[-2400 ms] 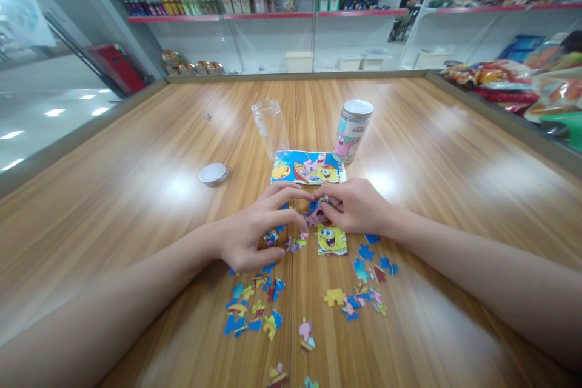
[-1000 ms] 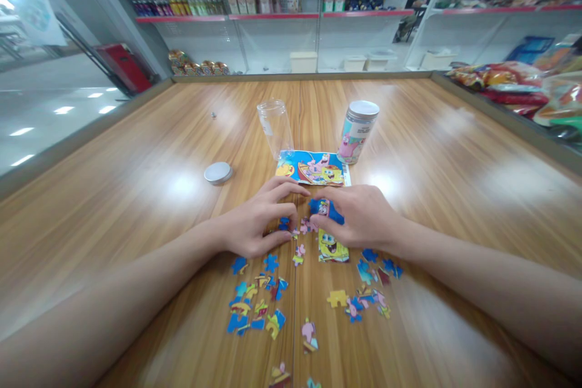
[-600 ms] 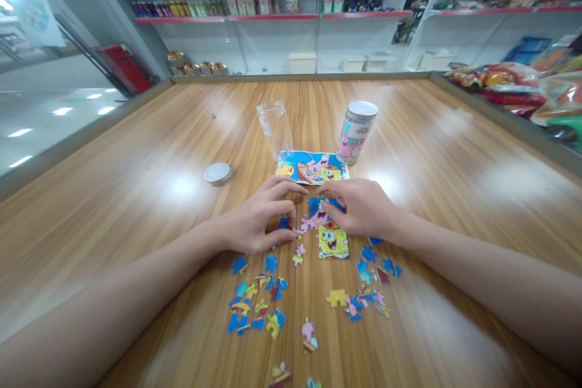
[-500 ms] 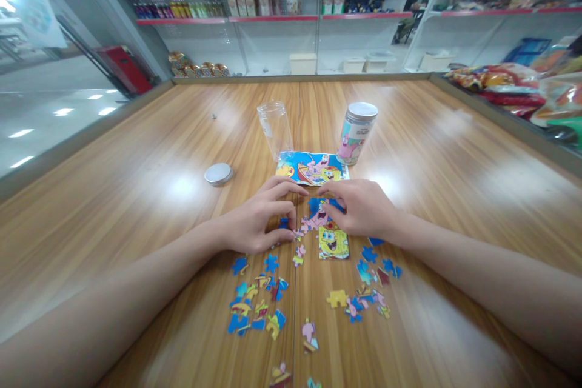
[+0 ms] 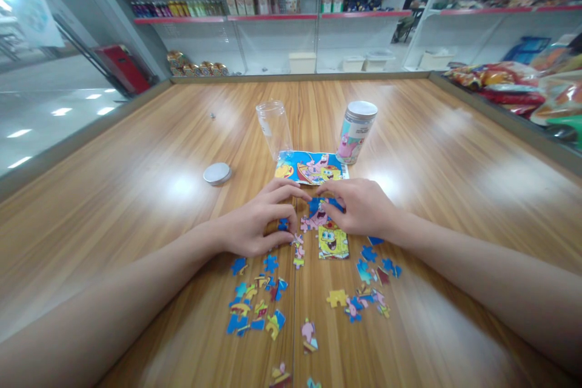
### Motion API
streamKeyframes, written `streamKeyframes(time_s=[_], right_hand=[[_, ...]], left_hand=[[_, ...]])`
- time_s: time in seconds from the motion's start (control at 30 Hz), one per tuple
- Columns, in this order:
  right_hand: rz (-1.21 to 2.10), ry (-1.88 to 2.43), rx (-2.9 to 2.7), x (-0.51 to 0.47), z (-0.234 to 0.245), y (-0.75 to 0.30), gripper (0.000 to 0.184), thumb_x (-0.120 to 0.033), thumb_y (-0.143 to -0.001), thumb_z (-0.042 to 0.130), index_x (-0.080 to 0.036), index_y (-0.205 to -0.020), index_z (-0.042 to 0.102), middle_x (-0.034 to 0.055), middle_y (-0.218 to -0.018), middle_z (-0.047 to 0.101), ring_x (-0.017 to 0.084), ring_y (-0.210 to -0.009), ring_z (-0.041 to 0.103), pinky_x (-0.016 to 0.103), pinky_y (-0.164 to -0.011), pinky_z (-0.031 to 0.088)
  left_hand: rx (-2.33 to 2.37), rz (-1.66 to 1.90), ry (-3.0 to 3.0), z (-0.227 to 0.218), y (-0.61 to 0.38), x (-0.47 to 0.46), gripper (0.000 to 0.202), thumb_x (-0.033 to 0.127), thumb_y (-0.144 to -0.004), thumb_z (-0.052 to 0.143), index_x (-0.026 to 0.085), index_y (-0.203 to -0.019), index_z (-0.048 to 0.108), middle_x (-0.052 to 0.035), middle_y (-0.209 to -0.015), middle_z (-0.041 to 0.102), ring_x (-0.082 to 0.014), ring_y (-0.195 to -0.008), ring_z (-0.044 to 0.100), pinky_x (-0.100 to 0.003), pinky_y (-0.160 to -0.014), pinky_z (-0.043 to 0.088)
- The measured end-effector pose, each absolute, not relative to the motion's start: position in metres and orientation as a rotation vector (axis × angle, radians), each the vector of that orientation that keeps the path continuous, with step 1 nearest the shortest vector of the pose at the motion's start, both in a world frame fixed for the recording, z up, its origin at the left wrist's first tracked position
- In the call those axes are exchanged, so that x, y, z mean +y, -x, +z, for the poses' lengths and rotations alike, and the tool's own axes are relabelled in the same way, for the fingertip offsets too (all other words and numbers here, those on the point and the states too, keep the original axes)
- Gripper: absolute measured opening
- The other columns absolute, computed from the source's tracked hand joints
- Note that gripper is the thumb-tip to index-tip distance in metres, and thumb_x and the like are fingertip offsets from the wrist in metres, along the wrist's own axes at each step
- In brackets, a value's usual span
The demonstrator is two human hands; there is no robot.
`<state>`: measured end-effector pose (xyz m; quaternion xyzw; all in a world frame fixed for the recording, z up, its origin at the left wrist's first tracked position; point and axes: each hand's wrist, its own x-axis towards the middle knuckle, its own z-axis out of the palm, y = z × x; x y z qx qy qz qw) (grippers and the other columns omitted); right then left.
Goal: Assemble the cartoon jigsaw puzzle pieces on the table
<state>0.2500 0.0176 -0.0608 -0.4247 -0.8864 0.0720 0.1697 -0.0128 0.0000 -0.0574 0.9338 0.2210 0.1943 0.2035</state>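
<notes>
My left hand [image 5: 261,221] is over the table, thumb and a bent finger closed at the edge of a small pink puzzle piece [image 5: 298,239]. Its index finger reaches toward the joined puzzle section [image 5: 334,241], which shows a yellow sponge character and a pink one. My right hand [image 5: 359,206] rests at the upper right of that section, thumb and index finger apart, partly covering it. A pink-and-yellow piece [image 5: 299,262] lies just below the first one. Under my left palm, a blue piece [image 5: 283,224] is partly hidden. Behind both hands lies the printed picture sheet [image 5: 311,168].
Loose pieces lie in a left group [image 5: 259,309] and a right group [image 5: 364,300], with several nearer me. Beyond stand a clear jar [image 5: 274,130] and a lidded, labelled jar [image 5: 357,133]. A silver lid [image 5: 217,173] lies at left. Stocked shelves [image 5: 273,17] line the back.
The small pink piece at my left fingertips has shifted slightly down, close against the pink-and-yellow piece. My right hand stays almost still on the joined section.
</notes>
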Motion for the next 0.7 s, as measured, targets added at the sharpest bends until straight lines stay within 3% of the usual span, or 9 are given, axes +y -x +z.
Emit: streamKeyframes(time_s=[0.17,0.7], right_hand=[[0.216,1.189,-2.52,0.018,-0.0606,-0.25,0.029,-0.032,-0.086,0.059,-0.025,-0.113,0.069,-0.0002,-0.075,0.068,0.016,-0.069,0.06,0.028,-0.062,0.036],[0.186,1.185,-2.543,0.0185,-0.0601,-0.2498,0.029,-0.033,-0.088,0.057,-0.024,-0.114,0.068,0.002,-0.086,0.072,0.018,-0.077,0.063,0.029,-0.066,0.038]], left_hand=[[0.626,0.54,-2.614,-0.0584,0.0121,-0.0001,0.018,0.033,-0.083,0.075,0.021,-0.094,0.068,-0.0092,-0.143,0.049,-0.03,-0.138,0.035,-0.052,-0.118,0.035],[0.655,0.538,-2.637,-0.0593,0.0037,-0.0043,0.016,0.033,-0.088,0.072,0.019,-0.095,0.066,-0.0107,-0.137,0.054,-0.0294,-0.139,0.036,-0.052,-0.116,0.036]])
